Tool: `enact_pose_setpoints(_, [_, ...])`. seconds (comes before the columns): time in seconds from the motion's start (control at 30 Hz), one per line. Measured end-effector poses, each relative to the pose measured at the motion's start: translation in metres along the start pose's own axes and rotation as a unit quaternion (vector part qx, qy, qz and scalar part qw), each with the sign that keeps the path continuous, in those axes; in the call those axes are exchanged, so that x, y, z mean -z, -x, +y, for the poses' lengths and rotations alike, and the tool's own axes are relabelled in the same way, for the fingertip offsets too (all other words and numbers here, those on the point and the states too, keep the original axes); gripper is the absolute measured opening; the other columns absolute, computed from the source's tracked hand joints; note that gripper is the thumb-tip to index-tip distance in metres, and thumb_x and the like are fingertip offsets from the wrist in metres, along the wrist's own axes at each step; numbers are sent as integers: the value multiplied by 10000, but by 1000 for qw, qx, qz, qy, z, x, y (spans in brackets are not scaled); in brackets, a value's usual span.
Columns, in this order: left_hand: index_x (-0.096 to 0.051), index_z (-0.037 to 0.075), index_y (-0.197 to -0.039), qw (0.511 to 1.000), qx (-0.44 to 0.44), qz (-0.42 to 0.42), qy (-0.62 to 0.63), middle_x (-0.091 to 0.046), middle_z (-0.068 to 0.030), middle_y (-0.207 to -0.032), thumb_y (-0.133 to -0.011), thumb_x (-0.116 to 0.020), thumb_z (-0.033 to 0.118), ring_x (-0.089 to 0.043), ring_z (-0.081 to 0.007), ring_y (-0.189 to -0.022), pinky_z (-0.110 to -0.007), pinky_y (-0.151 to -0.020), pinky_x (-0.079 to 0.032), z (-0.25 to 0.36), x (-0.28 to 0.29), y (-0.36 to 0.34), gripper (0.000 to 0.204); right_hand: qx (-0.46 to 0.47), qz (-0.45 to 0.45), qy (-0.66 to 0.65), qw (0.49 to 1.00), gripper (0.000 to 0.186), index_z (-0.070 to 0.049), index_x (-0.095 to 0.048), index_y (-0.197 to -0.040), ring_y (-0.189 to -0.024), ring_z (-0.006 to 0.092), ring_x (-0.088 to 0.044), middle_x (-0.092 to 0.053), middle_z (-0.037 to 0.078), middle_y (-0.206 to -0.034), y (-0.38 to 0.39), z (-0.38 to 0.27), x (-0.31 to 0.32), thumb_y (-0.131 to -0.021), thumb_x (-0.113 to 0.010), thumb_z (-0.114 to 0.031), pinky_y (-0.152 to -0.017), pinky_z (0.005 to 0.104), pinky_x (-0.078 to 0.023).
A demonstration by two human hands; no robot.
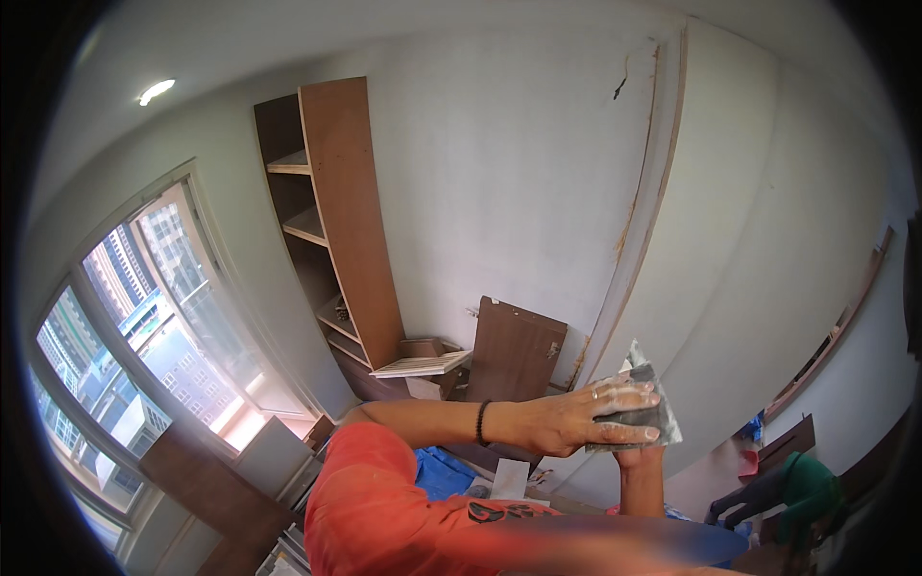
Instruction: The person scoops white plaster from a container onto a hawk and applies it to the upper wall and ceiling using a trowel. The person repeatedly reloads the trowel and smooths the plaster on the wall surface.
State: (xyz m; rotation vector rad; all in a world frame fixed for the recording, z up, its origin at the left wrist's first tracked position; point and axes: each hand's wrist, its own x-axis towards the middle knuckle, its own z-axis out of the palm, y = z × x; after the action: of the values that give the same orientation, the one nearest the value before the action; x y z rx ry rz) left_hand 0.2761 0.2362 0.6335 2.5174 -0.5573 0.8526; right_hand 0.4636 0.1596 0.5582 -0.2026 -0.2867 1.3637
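Observation:
My left hand (576, 415), with a ring and a dark beaded bracelet at the wrist, reaches across from the left. White paste coats its fingers, which lie across a flat dark-grey blade (649, 411), like a wide putty scraper, and grip it. More white paste sticks to the blade's edges and top corner. My right hand (629, 457) comes up from below, just behind the blade. Only its wrist area shows; the fingers are hidden, so I cannot tell what they hold. Both hands are in front of a pale wall panel (715, 192).
A tall brown shelf unit (346, 202) stands against the white wall, with a loose brown board (514, 350) leaning beside it. A window (173, 298) is at left. Blue sheeting (444, 472) lies below. At far right, a person in green (812, 490) bends over.

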Motion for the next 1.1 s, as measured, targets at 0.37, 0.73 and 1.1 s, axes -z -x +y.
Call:
enact_pose_setpoints(0.37, [-533,85,-1375,938,131,320,-6,-535,-114,-1395,-986,-532,211,-500,-271,-1274,-457,-1121,-376,-206,229,-10,408,196,166,47,965,274,-44,-632,-1226,-868,195,-749,-741,93,-1073,-19,-23,-27,-1042,-570,-237,-730,292,-659])
enact_pose_setpoints(0.73, [-489,-27,-1272,716,-47,580,384,-558,-199,-1155,-1054,-379,152,-562,-339,-1091,-513,-1017,-470,-239,506,-175,304,241,198,96,945,350,-101,-603,-1308,-1097,219,-687,-685,39,-1245,-26,-19,6,-1023,-599,-304,-925,394,-578])
enact_pose_setpoints(1.1, [-487,-24,-1267,715,-46,574,396,-522,-209,-1299,-1077,-315,294,-543,-381,-1153,-548,-1013,-435,-156,512,-156,408,220,189,94,952,356,-100,-600,-1312,-1100,222,-684,-683,48,-1239,-9,-21,4,-1030,-582,-317,-913,402,-587])
